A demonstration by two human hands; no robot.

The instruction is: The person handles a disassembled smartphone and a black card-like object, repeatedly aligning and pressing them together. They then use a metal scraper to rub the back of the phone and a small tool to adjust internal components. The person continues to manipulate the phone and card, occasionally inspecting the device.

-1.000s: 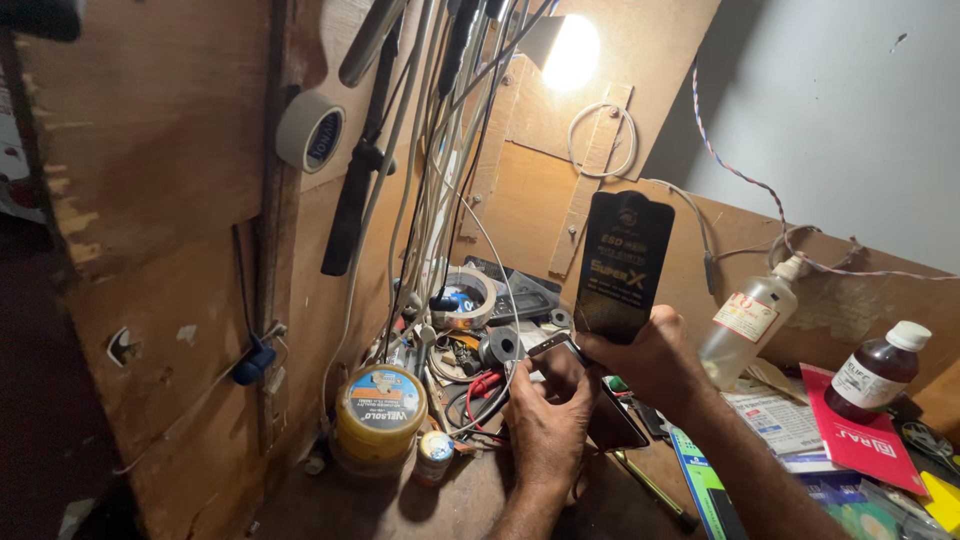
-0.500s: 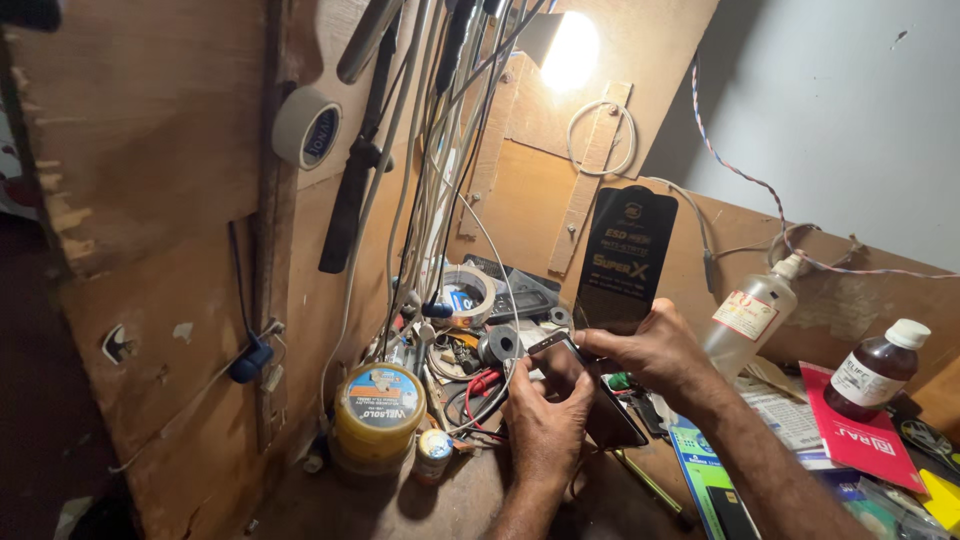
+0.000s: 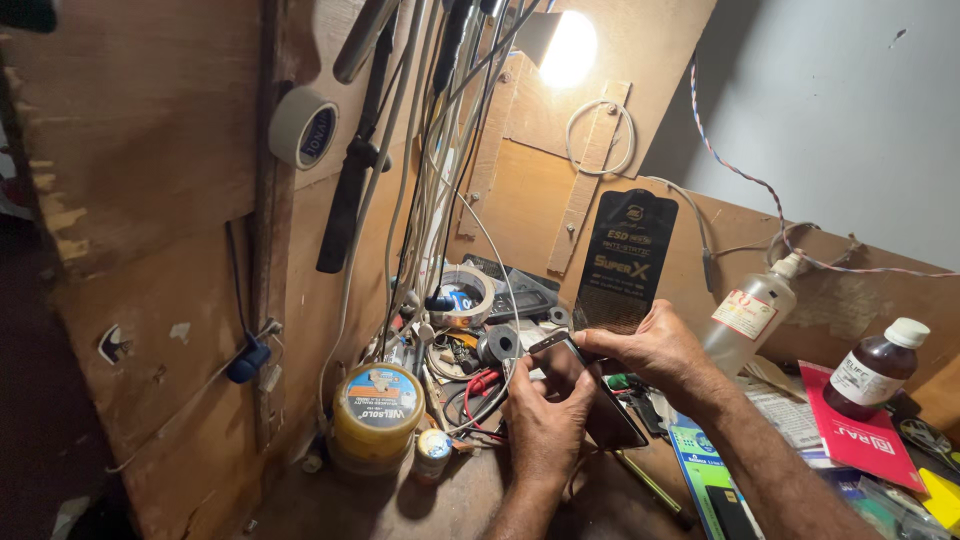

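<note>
Cluttered wooden bench (image 3: 330, 505), both hands (image 3: 545, 420) gripping flat dark phone (image 3: 600, 405)

One camera on my head looks down and forward, close over my left hand (image 3: 545, 420) and right hand (image 3: 655, 352), facing the plywood wall (image 3: 150, 150) beyond my grip.
</note>
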